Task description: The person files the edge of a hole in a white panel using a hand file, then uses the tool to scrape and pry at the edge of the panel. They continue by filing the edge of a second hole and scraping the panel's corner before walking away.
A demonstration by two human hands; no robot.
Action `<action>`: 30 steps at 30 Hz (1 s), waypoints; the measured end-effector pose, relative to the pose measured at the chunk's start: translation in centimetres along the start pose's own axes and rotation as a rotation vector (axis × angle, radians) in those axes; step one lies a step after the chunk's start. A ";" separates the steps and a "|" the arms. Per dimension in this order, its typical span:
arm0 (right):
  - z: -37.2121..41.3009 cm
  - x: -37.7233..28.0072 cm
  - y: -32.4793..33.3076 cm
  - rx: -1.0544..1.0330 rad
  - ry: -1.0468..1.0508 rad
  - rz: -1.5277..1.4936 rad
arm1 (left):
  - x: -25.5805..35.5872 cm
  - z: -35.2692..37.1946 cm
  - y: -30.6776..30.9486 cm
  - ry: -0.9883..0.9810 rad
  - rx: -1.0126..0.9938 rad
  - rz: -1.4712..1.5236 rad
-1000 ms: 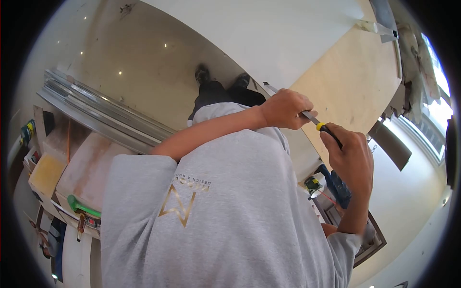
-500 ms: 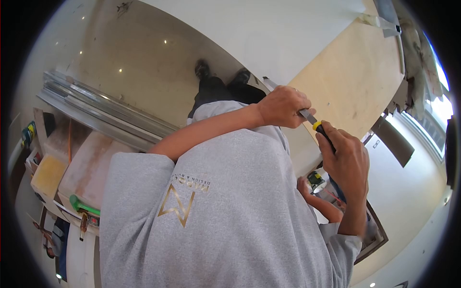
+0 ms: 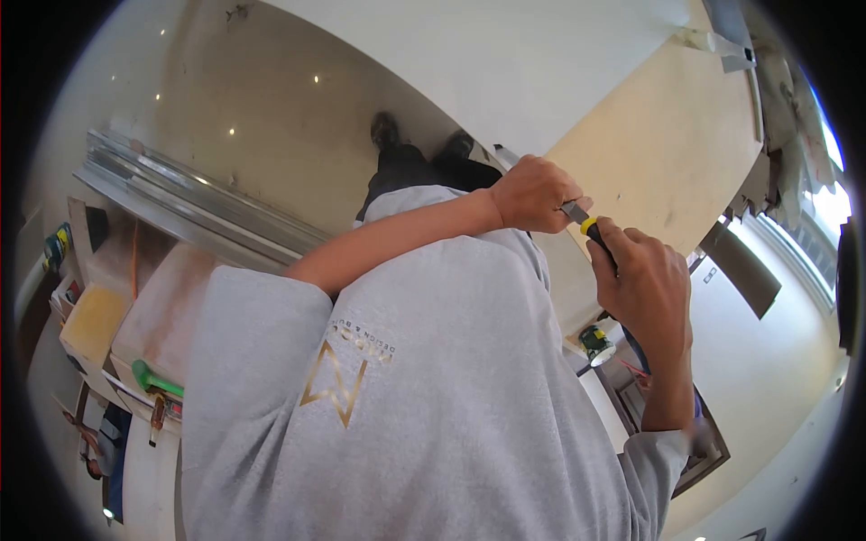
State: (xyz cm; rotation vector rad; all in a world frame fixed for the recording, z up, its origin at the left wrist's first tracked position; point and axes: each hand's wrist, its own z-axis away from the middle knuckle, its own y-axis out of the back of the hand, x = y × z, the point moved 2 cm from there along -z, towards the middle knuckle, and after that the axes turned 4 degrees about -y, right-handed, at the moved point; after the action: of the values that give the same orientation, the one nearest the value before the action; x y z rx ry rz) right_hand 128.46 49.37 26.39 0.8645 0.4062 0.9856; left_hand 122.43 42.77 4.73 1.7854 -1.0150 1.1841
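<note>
Printed on the grey shirt (image 3: 451, 388) is a gold angular logo (image 3: 334, 388), with upside-down lettering (image 3: 374, 338) beside it; "DESIGN & BU" can be read, and a fold swallows the rest. The larger word next to that line is too broken up to read.

The right hand (image 3: 645, 275) is closed, its fingers wrapped around the black handle of a hand tool (image 3: 589, 225). The tool's yellow collar and short stretch of bare blade show beyond the thumb, pointing at the left hand (image 3: 537, 194). That hand is curled into a fist around a metal strip (image 3: 507, 155), whose end sticks out on the far side; blade and strip may be one piece, though the fist hides the join. The tool thus lies between the two hands, the blade meeting the left fist.

Past the fists lie a white board (image 3: 505, 63) and a plywood panel (image 3: 667, 153). Metal channels (image 3: 198, 198) lie on the left, near a green-handled tool (image 3: 155, 379).
</note>
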 end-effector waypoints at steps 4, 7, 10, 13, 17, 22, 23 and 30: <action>-0.4 0.7 1.9 -0.083 -0.149 -0.219 | 0.6 -0.9 0.2 -0.001 -0.018 0.070; -0.3 0.2 3.1 -0.155 -0.285 -0.243 | 1.1 -1.4 0.5 -0.039 -0.062 0.093; 0.2 0.9 1.6 -0.063 -0.205 -0.267 | 1.0 -1.2 0.5 0.013 -0.131 0.073; 0.5 0.4 1.6 -0.025 -0.149 -0.263 | 1.2 -0.8 0.5 0.021 -0.108 0.133; 0.9 0.5 1.0 0.019 -0.028 -0.099 | 1.6 -0.6 0.5 0.016 -0.052 0.095; 0.9 -0.5 1.3 0.013 0.008 0.007 | 1.6 0.0 -0.1 -0.010 0.047 0.061; 0.8 -0.7 1.3 0.017 0.012 0.022 | 1.4 0.1 -0.3 -0.016 0.049 0.040; -0.5 -0.1 0.4 0.039 0.065 0.033 | 0.1 -0.1 -0.6 -0.015 0.112 -0.028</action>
State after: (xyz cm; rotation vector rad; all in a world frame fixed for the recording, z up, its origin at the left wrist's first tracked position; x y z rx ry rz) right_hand 127.85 49.66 26.39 0.8786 0.4689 1.0412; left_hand 122.99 43.04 4.77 1.8913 -0.9458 1.2332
